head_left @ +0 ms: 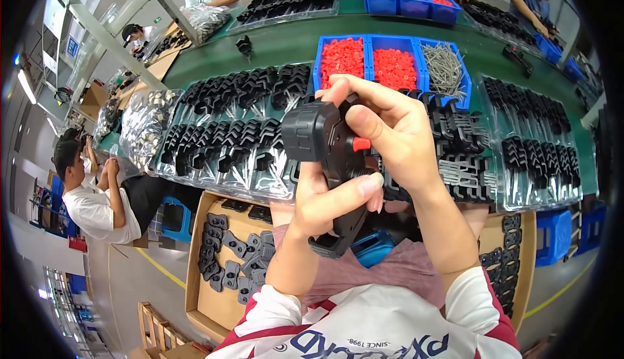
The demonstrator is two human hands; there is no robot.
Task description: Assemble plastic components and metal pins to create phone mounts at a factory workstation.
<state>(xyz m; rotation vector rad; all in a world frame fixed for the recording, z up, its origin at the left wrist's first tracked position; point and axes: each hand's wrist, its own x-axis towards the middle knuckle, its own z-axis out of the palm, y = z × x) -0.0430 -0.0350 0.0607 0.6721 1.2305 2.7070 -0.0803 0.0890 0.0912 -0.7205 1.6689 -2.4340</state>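
In front of my chest I hold up a black plastic assembly [307, 132], with a blocky padded end at the upper left and a curved end at the bottom. My left hand [325, 206] is wrapped round its lower part, the thumb pressing across it. My right hand [403, 141] closes on the upper right side of the same assembly with bent fingers; part of their grip is hidden. A small red plastic piece [361, 144] sticks out of the assembly between my two hands.
Blue bins with red pieces [393, 66] and metal screws [442, 66] stand ahead on the green table [279, 40]. Clear trays of black parts lie left [227, 131] and right [533, 141]. Cardboard boxes [195, 281] of grey-black parts flank my lap. Other people [97, 196] work nearby.
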